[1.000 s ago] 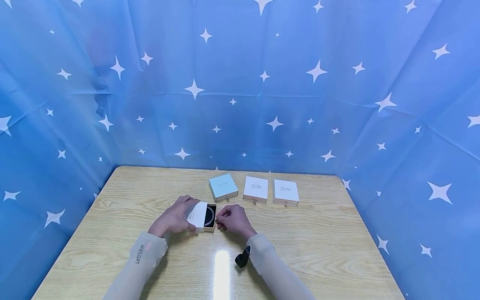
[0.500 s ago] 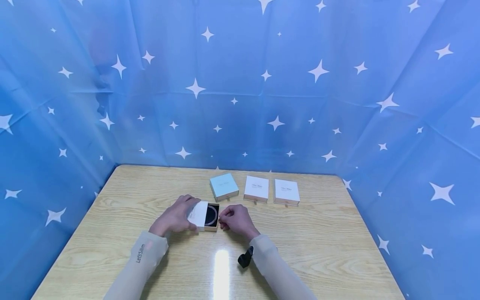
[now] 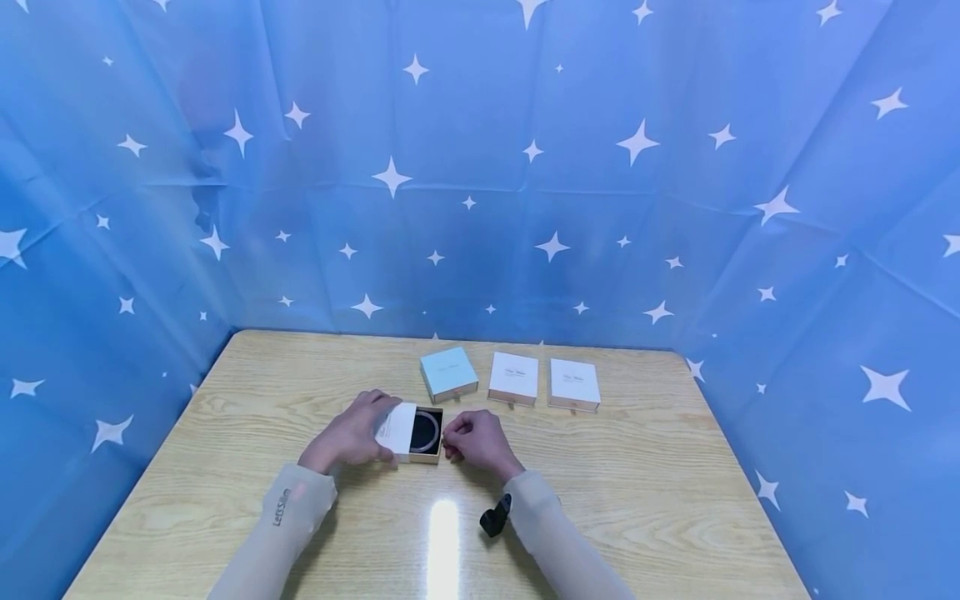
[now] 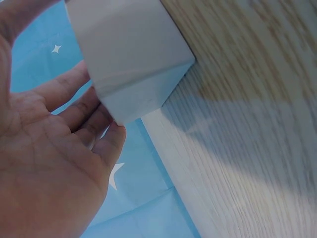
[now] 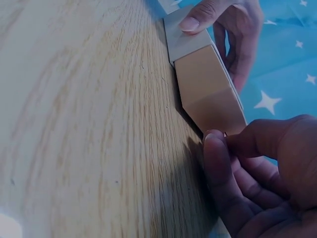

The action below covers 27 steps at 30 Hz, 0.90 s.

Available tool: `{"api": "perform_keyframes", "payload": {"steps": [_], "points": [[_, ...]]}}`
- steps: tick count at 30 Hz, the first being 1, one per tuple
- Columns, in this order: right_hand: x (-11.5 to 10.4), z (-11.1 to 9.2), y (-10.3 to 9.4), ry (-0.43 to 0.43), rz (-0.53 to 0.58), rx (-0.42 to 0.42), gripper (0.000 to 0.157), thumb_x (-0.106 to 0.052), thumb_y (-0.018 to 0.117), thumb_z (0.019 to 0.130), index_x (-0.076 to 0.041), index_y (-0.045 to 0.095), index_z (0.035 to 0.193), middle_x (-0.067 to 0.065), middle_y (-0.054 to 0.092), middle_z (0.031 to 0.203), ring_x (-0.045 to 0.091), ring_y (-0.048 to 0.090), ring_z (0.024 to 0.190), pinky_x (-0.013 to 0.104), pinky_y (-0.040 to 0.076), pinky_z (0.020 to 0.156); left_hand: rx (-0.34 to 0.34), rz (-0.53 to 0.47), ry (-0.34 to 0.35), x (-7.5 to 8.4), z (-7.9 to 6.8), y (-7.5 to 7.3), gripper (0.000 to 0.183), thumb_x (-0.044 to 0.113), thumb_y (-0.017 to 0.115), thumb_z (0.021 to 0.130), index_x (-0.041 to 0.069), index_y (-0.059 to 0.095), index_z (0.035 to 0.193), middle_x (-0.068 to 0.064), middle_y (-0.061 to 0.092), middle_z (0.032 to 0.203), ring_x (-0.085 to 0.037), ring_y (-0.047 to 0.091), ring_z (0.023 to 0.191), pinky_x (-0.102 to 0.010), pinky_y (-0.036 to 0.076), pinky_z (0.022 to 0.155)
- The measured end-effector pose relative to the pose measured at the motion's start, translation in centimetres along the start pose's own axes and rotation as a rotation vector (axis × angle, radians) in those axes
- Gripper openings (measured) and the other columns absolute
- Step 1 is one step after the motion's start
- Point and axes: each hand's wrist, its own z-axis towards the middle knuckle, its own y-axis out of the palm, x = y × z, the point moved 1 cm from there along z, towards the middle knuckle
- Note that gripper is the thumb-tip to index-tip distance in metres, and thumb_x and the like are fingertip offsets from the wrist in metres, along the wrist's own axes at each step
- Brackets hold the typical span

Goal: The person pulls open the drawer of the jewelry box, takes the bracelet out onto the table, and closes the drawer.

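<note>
The left hand grips the white cover, thumb and fingers on opposite sides; the right hand pinches at the end of the drawer, its fingertips hiding the exact hold. Between the hands, on the surface, the drawer juts partway out, a ring inside. Both parts are probably light, stiff card that dents easily, best held by the cover's side walls and the drawer's end.

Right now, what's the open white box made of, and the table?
The white box looks like matte cardboard: flat, dull faces, crisp edges. The table may be real wood or printed laminate, slightly glossy: it shows wavy grain and a bright reflection.
</note>
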Motion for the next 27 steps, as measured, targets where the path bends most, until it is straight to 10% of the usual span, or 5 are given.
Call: {"api": "perform_keyframes", "payload": {"steps": [27], "points": [[0.65, -0.40, -0.99, 0.003, 0.021, 0.001, 0.011, -0.005, 0.066, 0.097, -0.002, 0.073, 0.090, 0.011, 0.076, 0.078, 0.018, 0.073, 0.066, 0.029, 0.063, 0.062, 0.002, 0.012, 0.024, -0.11, -0.03, 0.06, 0.101, 0.025, 0.097, 0.063, 0.010, 0.050, 0.151, -0.008, 0.054, 0.143, -0.029, 0.049, 0.132, -0.055, 0.047, 0.109]]}}
